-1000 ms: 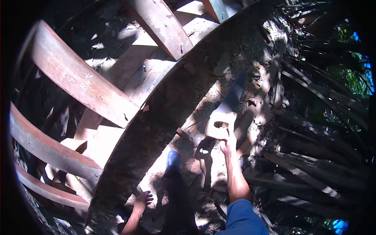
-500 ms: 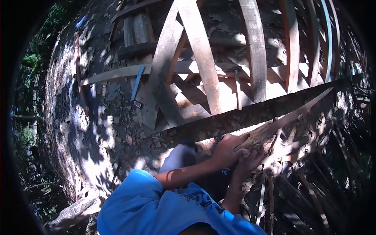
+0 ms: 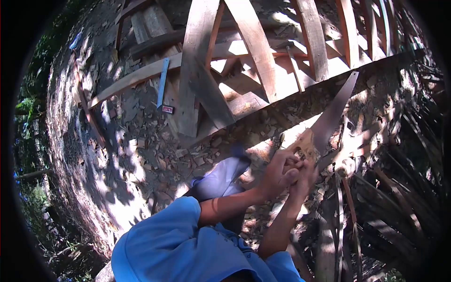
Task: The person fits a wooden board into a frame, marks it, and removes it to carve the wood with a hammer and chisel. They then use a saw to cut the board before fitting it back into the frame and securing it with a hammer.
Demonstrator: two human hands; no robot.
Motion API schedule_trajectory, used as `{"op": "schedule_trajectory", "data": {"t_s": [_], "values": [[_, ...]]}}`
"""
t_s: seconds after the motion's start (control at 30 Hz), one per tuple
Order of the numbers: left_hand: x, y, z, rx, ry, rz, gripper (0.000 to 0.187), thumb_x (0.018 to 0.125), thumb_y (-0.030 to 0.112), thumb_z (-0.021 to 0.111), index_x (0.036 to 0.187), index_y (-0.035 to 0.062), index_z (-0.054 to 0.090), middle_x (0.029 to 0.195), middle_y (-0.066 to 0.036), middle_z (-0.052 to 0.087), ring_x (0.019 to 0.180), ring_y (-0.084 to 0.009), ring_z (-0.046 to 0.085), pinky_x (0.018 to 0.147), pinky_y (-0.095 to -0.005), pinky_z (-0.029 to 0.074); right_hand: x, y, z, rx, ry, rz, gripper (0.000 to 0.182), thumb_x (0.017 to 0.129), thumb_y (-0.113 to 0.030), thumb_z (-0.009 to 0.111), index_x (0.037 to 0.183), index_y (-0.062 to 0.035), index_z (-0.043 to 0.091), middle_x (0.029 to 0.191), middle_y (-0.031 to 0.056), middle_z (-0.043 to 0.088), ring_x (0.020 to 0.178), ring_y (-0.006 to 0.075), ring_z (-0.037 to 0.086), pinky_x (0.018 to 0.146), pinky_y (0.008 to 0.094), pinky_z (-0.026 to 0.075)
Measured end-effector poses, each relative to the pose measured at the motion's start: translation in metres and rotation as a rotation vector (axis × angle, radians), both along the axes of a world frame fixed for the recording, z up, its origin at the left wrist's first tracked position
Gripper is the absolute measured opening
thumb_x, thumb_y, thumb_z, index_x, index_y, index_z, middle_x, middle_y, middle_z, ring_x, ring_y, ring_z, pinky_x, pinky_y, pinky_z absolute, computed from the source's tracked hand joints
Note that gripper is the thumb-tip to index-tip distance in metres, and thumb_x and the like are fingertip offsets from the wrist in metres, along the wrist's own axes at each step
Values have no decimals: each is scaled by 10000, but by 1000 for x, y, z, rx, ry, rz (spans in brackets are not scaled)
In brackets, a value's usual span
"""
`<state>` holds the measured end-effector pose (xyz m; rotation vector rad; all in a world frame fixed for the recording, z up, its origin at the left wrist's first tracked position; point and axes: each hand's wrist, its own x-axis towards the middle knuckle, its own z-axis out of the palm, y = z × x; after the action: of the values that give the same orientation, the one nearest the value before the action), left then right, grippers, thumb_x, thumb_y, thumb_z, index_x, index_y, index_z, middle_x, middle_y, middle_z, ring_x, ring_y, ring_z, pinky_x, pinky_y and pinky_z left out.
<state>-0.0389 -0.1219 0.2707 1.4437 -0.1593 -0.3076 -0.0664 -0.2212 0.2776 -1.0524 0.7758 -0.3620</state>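
Note:
A hand saw (image 3: 331, 116) with a wooden handle points up and away to the right, its blade tip close to a plank's edge. My left hand (image 3: 278, 173) is closed at the left side of the handle, fingers curled against the wood. From the right, my right hand (image 3: 304, 179) wraps the lower part of the same handle. The two hands touch or nearly touch, and part of the handle is hidden behind the fingers.
Ahead is a wooden frame of planks (image 3: 256, 51) with several slats. A blue try square (image 3: 163, 84) leans by a small red-and-black box (image 3: 167, 109). A thin stick (image 3: 296, 69) lies across the frame. Dry leaves cover the ground; palm fronds (image 3: 399, 197) lie right.
The saw has swung to point more steeply upward, its blade turning its broad side to view. Both hands have shifted with the handle, and the camera view has moved slightly.

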Motion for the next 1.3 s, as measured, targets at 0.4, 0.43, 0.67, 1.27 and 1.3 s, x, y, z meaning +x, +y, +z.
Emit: {"op": "schedule_trajectory", "data": {"t_s": [0.4,0.43,0.67,1.27,1.3], "values": [[177,273,-123,1027,-988,-299,372,899,436,680,965,71,659,992,-108,638,1009,-325,588,862,-458,481,-253,193,-22,-27,509,152,602,875,-58,624,1451,-22,453,903,68,628,627,83,557,553,243,463],[197,271,-115,1165,-1039,-277,391,910,461,653,988,78,660,1005,-102,639,1035,-317,585,890,-442,466,-276,214,-41,-62,534,195,590,873,-58,628,1439,-17,470,919,74,636,625,93,564,560,255,473],[285,247,-129,1165,-1389,-415,474,904,533,613,917,66,690,1028,-107,640,1090,-289,585,920,-428,451,-302,311,-55,110,729,451,565,854,-108,674,1402,-65,545,986,120,684,762,171,646,707,323,530],[302,220,-180,1458,-1229,-855,555,978,562,432,842,151,780,889,-98,738,940,-269,720,824,-445,534,-208,388,-93,-265,514,468,546,872,-216,695,1364,-19,565,1150,262,665,1030,378,675,885,415,517],[301,220,-178,1470,-1246,-862,513,979,537,443,859,168,778,883,-90,736,920,-266,721,815,-449,529,-203,393,-95,-284,497,462,552,875,-218,695,1371,-18,558,1159,261,664,1041,382,671,892,417,514]]}}
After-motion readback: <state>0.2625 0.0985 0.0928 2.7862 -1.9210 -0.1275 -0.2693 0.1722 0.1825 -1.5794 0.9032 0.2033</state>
